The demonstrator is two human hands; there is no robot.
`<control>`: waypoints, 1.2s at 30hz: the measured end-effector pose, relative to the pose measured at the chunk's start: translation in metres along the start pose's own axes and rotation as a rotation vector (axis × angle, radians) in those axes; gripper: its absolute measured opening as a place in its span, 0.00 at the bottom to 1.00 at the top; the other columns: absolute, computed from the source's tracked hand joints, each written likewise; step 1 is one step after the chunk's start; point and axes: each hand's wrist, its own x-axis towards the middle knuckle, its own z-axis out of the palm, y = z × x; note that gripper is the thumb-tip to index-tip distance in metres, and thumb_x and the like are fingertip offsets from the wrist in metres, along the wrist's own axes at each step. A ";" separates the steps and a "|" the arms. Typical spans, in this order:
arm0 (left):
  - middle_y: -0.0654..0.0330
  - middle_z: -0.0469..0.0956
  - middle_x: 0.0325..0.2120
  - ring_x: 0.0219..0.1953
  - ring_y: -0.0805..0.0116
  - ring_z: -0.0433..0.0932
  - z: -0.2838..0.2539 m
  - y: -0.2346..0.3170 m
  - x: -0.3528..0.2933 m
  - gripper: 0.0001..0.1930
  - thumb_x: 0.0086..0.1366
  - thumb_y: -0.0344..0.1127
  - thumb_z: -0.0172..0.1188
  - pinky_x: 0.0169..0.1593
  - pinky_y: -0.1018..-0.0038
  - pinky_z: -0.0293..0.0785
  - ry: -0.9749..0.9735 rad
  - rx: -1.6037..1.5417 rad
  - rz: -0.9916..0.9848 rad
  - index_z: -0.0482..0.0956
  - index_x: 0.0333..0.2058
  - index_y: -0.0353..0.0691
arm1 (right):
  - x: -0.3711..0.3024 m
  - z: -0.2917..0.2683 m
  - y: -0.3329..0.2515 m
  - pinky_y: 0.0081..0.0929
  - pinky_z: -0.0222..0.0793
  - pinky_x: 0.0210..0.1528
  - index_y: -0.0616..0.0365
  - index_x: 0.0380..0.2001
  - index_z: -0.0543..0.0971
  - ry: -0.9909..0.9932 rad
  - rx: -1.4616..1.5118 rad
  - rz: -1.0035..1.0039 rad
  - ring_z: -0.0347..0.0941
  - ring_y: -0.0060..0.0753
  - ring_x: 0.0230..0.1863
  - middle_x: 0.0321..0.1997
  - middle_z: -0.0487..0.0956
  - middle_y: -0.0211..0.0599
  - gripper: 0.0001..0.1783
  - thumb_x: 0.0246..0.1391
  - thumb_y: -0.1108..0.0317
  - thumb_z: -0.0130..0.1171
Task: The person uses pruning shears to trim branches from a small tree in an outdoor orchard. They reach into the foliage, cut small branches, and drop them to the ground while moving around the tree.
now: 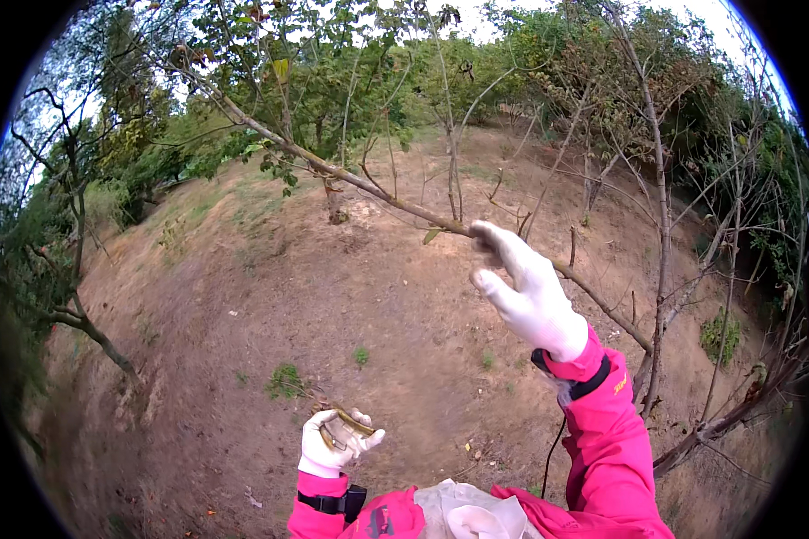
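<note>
My right hand (pixel 535 301), in a white glove, is raised in front of a long bare branch (pixel 377 190). Its thumb and fingers are apart, with nothing seen between them. The fingertips overlap the branch in the picture; whether they touch it, I cannot tell. The branch slants from the upper left down to the right, passing behind this hand. Lower down, my left hand (pixel 324 449), gloved in white too, is turned palm up with curled fingers. Slim, curved, yellow-brown pod-like pieces (pixel 355 422) lie in its grasp; their exact kind is unclear.
Dry brown ground (pixel 404 332) slopes around me, with small green weeds (pixel 286 382). Thin bare stems (pixel 661 225) and a thick dark branch (pixel 737 418) stand at the right. A leaning tree trunk (pixel 99 337) is on the left. Leafy trees (pixel 530 63) line the back.
</note>
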 end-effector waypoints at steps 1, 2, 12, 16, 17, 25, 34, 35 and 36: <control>0.50 0.77 0.31 0.41 0.48 0.75 0.001 0.005 -0.001 0.11 0.55 0.36 0.52 0.50 0.32 0.64 -0.016 0.005 -0.009 0.75 0.32 0.35 | 0.019 0.009 0.006 0.34 0.63 0.59 0.68 0.60 0.61 0.129 -0.092 -0.004 0.67 0.48 0.58 0.57 0.69 0.56 0.35 0.56 0.58 0.57; 0.50 0.77 0.32 0.41 0.48 0.75 0.004 0.012 -0.003 0.11 0.54 0.36 0.52 0.50 0.32 0.64 -0.032 0.010 -0.015 0.76 0.32 0.35 | 0.037 0.016 0.015 0.36 0.60 0.62 0.69 0.62 0.56 0.258 -0.183 -0.010 0.63 0.51 0.62 0.61 0.65 0.59 0.40 0.56 0.54 0.57; 0.45 0.79 0.35 0.43 0.46 0.77 -0.021 0.045 -0.014 0.18 0.54 0.38 0.51 0.55 0.36 0.62 -0.097 -0.006 -0.133 0.77 0.36 0.29 | 0.171 0.023 0.034 0.32 0.66 0.50 0.76 0.54 0.64 0.554 0.124 0.483 0.72 0.42 0.49 0.51 0.73 0.55 0.45 0.48 0.46 0.65; 0.44 0.78 0.36 0.46 0.45 0.75 -0.024 0.054 -0.024 0.17 0.56 0.37 0.50 0.56 0.34 0.59 -0.149 -0.062 -0.134 0.76 0.38 0.29 | 0.162 0.039 0.012 0.14 0.62 0.18 0.62 0.43 0.74 0.676 0.616 0.354 0.63 0.10 0.18 0.26 0.73 0.22 0.20 0.54 0.59 0.63; 0.44 0.78 0.36 0.46 0.45 0.75 -0.026 0.055 -0.023 0.17 0.56 0.37 0.50 0.56 0.34 0.60 -0.151 -0.063 -0.141 0.76 0.38 0.30 | 0.155 0.047 -0.002 0.12 0.59 0.14 0.58 0.37 0.76 0.782 0.666 0.295 0.57 0.07 0.14 0.19 0.68 0.17 0.12 0.56 0.61 0.61; 0.45 0.77 0.35 0.43 0.45 0.75 -0.020 0.062 -0.017 0.14 0.58 0.37 0.49 0.55 0.33 0.60 -0.146 -0.076 -0.179 0.76 0.35 0.33 | 0.067 0.087 0.005 0.17 0.45 0.18 0.60 0.27 0.78 0.471 0.260 -0.107 0.53 0.09 0.16 0.14 0.61 0.15 0.24 0.60 0.47 0.53; 0.44 0.77 0.33 0.41 0.44 0.76 -0.027 0.070 -0.021 0.12 0.58 0.37 0.49 0.52 0.33 0.62 -0.060 -0.168 -0.084 0.75 0.30 0.32 | -0.003 0.127 0.066 0.36 0.64 0.33 0.51 0.20 0.78 -0.368 -1.116 -0.336 0.73 0.36 0.29 0.21 0.75 0.27 0.03 0.41 0.66 0.56; 0.44 0.77 0.33 0.41 0.45 0.75 -0.030 0.070 -0.020 0.12 0.58 0.37 0.49 0.52 0.32 0.62 -0.041 -0.160 -0.048 0.75 0.30 0.32 | -0.008 0.128 0.082 0.37 0.65 0.35 0.51 0.20 0.80 -0.435 -1.192 -0.232 0.74 0.36 0.30 0.21 0.77 0.28 0.05 0.42 0.66 0.56; 0.45 0.77 0.32 0.41 0.45 0.75 -0.035 0.071 -0.020 0.12 0.58 0.37 0.49 0.52 0.32 0.63 -0.021 -0.153 -0.009 0.75 0.29 0.32 | -0.013 0.134 0.103 0.40 0.65 0.36 0.50 0.20 0.81 -0.530 -1.300 -0.147 0.75 0.38 0.31 0.22 0.78 0.29 0.05 0.43 0.66 0.56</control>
